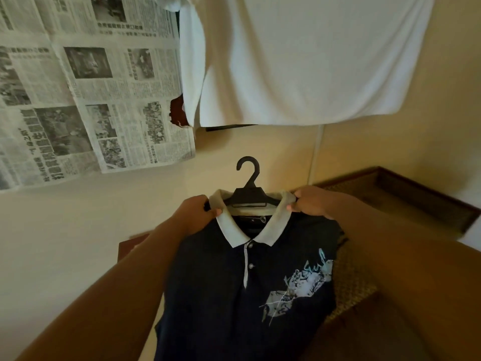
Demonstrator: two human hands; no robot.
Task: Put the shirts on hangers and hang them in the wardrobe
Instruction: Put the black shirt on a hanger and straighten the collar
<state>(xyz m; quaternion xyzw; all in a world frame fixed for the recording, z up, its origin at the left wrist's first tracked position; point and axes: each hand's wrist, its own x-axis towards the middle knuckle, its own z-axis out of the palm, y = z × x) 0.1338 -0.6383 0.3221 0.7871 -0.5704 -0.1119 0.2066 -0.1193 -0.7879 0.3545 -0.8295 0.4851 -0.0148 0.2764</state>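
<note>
Shirts fill most of what I see: 2 of them, 1 held up in front of me and 1 hanging above. The navy polo shirt (234, 295), with a pale collar and a light printed graphic on its chest, sits on a black hanger (248, 187) whose hook stands upright and free above the collar. My left hand (194, 211) pinches the collar's left side, thumb over the fabric, and my right hand (309, 201) grips the right shoulder edge with curled fingers. Above, a white shirt (312, 61) hangs down across the upper frame, its hem ending well above the hook; I cannot tell what it hangs from. Newspaper sheets (86, 87) are stuck to the cream wall (78, 230) at the left, with a torn patch at their right edge. Behind the polo at the right lies a woven surface with a dark wooden frame (416, 194).
</note>
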